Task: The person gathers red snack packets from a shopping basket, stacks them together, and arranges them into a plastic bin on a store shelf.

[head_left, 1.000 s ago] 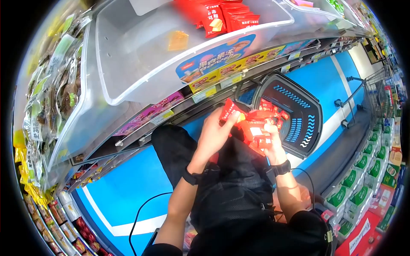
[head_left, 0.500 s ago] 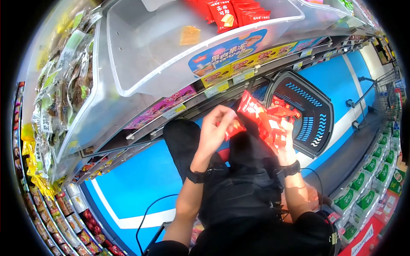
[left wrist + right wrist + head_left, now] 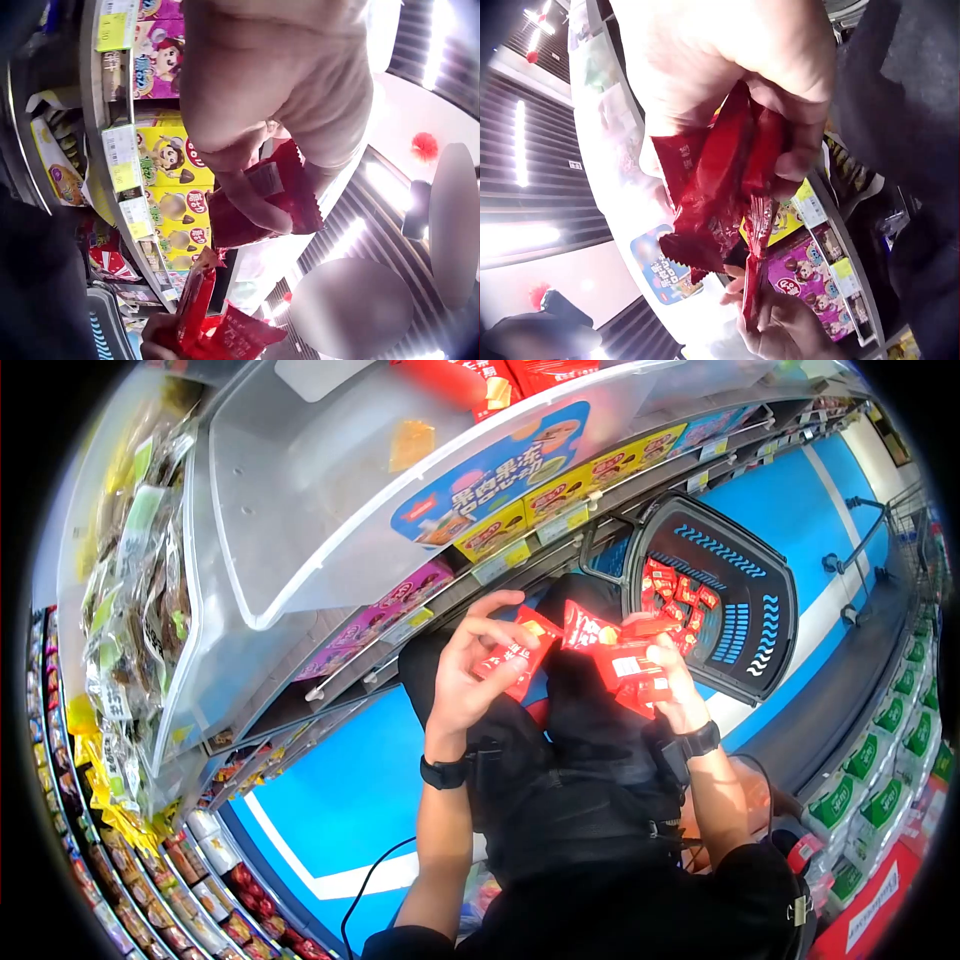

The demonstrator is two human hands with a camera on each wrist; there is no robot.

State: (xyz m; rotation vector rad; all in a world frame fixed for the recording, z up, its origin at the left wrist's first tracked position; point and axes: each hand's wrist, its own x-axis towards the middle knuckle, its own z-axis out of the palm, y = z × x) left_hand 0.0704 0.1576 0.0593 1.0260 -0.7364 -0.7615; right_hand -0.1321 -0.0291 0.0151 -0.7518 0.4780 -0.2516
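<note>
My left hand [image 3: 462, 685] pinches a single red snack packet [image 3: 522, 656] between thumb and fingers, its printed side with a picture facing up in the head view. In the left wrist view, the packet [image 3: 292, 187] shows a pale label on its back. My right hand [image 3: 683, 695] grips a bunch of several similar red packets [image 3: 625, 665], which fan out toward the left hand. Close up in the right wrist view, the bunched packets [image 3: 712, 180] stick out past the fingers with crimped ends. Both hands are above the person's lap.
A black shopping basket [image 3: 765, 610] stands on the blue floor [image 3: 800, 510] beyond the right hand, with several red packets [image 3: 684, 600] inside. A clear plastic bin [image 3: 300, 550] with more red packets juts out ahead. Below it, boxed snacks [image 3: 490, 532] line a shelf.
The left hand has drawn one packet away from the bunch in the right hand, leftward, and now holds it with its printed face showing. The right hand keeps its grip. The head view has shifted.
</note>
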